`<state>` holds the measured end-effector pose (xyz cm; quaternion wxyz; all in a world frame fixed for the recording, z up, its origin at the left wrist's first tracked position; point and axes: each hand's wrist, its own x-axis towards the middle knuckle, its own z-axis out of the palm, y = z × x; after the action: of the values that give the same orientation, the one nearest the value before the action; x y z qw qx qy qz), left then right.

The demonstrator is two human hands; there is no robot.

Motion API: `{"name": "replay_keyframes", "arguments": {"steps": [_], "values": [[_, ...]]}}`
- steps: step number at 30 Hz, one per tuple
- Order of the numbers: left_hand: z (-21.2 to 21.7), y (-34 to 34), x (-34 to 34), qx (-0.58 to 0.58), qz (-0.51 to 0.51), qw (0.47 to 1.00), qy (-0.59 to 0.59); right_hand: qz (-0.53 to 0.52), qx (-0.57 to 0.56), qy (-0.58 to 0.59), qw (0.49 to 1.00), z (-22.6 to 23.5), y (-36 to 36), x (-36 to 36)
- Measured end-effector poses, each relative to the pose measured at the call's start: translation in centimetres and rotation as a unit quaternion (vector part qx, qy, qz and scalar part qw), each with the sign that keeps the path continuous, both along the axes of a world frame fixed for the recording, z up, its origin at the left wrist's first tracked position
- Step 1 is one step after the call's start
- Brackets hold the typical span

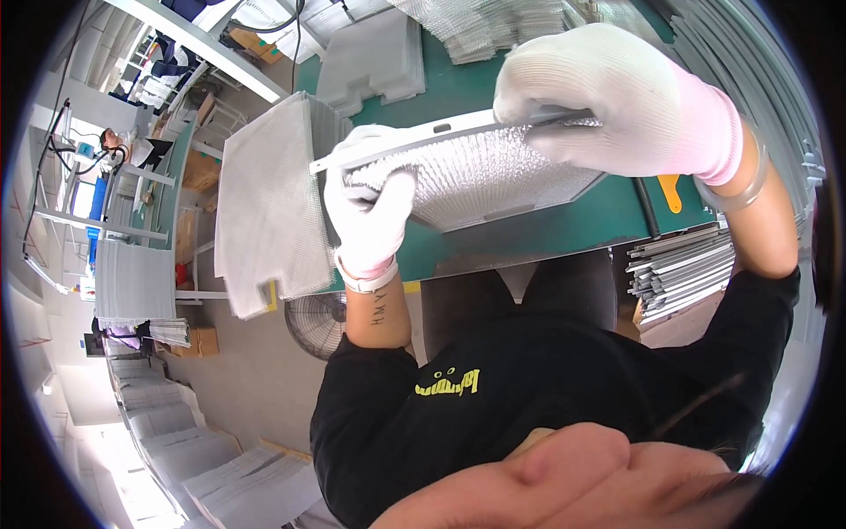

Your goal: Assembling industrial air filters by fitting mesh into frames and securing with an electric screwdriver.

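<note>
Already, a strip (458,126) edges the panel (493,176) on its far side, the fingers of left hand (368,212) and right hand (608,110) grasping both, while sheets (269,189) at left look untrimmed.

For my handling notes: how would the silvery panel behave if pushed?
The silvery panel would probably stay fairly stiff along its straight pale edge strip. Its finely textured face looks thin, so may dent. Being slim, it is likely light.
</note>
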<state>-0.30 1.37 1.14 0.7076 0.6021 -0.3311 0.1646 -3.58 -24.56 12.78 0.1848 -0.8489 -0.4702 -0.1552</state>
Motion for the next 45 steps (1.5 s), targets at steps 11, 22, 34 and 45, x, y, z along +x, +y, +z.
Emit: {"name": "replay_keyframes", "arguments": {"steps": [11, 22, 34, 45], "values": [[-1.0, -2.1, 0.5, -0.148, 0.189, 0.968, -0.077, 0.037, 0.000, -0.045, 0.998, -0.9, 1.5, 1.5], [-2.7, -2.7, 2.6, -0.048, 0.373, 0.915, -0.147, -0.037, -0.014, 0.019, 0.999, -0.5, 1.4, 1.9], [-2.4, -1.4, 2.8, -0.053, 0.361, 0.915, -0.173, 0.019, -0.024, -0.042, 0.999, 0.6, 2.8, 2.0], [-0.7, -1.4, 1.2, -0.153, 0.197, 0.965, -0.082, 0.022, 0.003, 0.046, 0.999, 0.0, 7.0, 3.5]]}}
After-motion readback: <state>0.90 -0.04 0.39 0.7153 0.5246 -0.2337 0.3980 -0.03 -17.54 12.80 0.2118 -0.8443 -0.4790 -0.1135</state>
